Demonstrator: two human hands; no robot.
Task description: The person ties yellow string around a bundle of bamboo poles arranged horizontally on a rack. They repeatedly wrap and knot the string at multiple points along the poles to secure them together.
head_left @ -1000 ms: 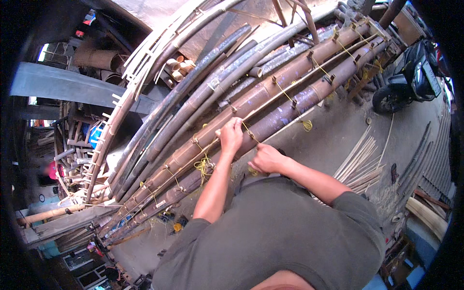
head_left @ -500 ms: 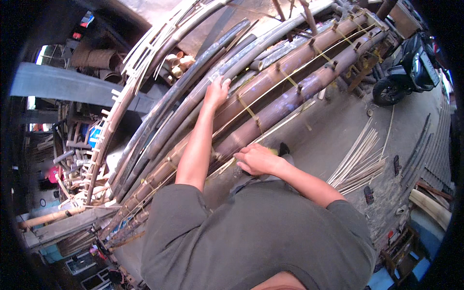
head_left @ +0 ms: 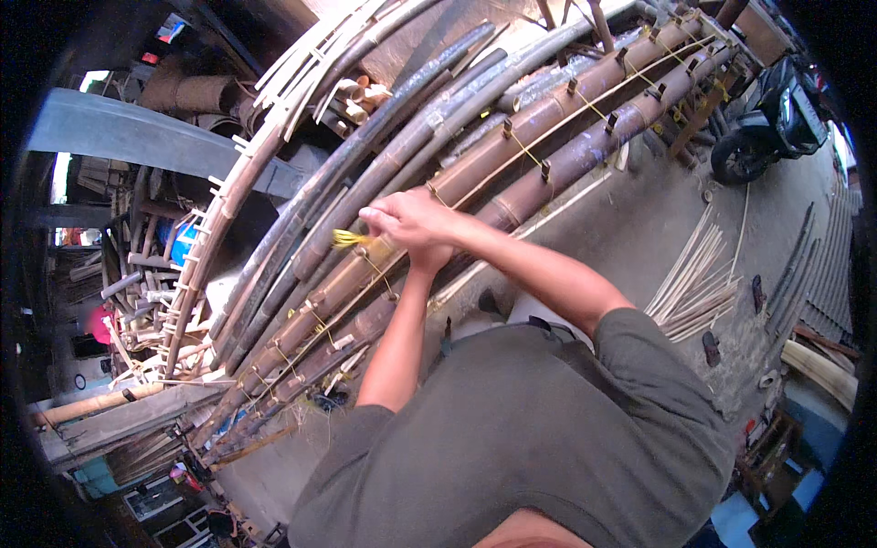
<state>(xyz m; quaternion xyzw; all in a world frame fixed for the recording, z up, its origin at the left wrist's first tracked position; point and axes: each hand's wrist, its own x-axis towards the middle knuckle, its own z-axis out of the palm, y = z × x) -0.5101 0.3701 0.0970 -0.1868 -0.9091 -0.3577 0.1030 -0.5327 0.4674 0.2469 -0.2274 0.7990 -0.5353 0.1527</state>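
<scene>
Both hands meet over the bundled bamboo poles (head_left: 548, 137). The right hand (head_left: 416, 219) is closed around a yellow cord (head_left: 345, 239), its frayed end sticking out leftward; the left hand (head_left: 422, 258) is mostly hidden beneath it, its grip impossible to tell. Split bamboo strips (head_left: 699, 283) lie on the concrete floor (head_left: 621, 228) nearby.

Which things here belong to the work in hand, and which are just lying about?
In the work:
- left hand and right hand, together on the bamboo poles
- yellow cord at the fingers

Lying about:
- thin bamboo slats on the ground
- parked motorbike
- blue container
</scene>
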